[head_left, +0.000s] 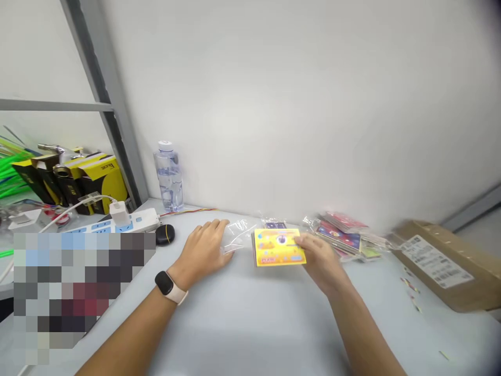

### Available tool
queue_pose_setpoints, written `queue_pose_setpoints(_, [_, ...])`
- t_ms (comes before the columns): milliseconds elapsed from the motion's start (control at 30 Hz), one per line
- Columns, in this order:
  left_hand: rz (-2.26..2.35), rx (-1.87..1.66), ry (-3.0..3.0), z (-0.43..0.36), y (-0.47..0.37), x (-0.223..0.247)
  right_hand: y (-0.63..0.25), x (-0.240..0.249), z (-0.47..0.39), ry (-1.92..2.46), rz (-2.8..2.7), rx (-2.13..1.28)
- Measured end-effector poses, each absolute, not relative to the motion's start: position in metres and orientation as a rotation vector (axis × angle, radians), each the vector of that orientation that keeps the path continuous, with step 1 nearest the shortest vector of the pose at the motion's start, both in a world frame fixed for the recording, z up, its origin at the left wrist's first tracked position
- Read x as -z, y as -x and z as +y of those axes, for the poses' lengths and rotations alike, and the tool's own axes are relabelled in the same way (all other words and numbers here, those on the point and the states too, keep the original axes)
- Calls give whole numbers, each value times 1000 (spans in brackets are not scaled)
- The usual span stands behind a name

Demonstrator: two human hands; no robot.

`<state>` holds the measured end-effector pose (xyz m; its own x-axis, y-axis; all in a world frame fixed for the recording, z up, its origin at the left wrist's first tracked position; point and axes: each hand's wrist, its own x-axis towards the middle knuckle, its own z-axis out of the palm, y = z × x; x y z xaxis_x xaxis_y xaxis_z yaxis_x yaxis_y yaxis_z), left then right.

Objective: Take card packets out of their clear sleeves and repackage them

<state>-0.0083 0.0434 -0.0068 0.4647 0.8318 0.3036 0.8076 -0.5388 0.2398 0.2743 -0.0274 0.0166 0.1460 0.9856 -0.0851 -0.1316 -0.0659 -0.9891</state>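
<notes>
My right hand [319, 258] grips a stack of yellow printed cards [279, 247] by its right edge, raised a little over the pale table [250, 324]. To the left, my left hand [205, 248] has its thumb and fingers on a clear plastic bag [239, 234], which stretches toward the cards. A watch [165, 282] is on my left wrist. Behind the yellow cards, a small dark blue packet [275, 225] is partly hidden. Several card packs in clear wrap [340, 236] lie to the right of the cards.
A water bottle [169, 177] stands by the wall, near a black round case [165, 235] and a white power strip [141, 220]. Black and yellow boxes [102, 180] are at the left. A cardboard box [450, 266] lies at the right, beside small scraps [415, 301].
</notes>
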Motion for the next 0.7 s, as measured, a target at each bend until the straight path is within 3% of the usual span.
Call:
queue_pose_setpoints(100, [1486, -611, -2612, 43, 9, 7, -249, -14, -35, 1286, -1144, -1468])
queue_pose_setpoints(200, [1437, -629, -2637, 43, 8, 9, -220, -5, -41, 1372, -1330, -1518])
queue_pose_setpoints(367, [1386, -664, -2681, 42, 6, 8, -206, 9, -42, 1558, -1703, -1006])
queue_pose_setpoints(500, [1388, -619, -2683, 38, 5, 4, -215, 10, -37, 1537, -1440, -665])
queue_pose_setpoints(700, [1300, -615, -2746, 28, -3, -1, -209, 16, -37, 1424, -1249, -795])
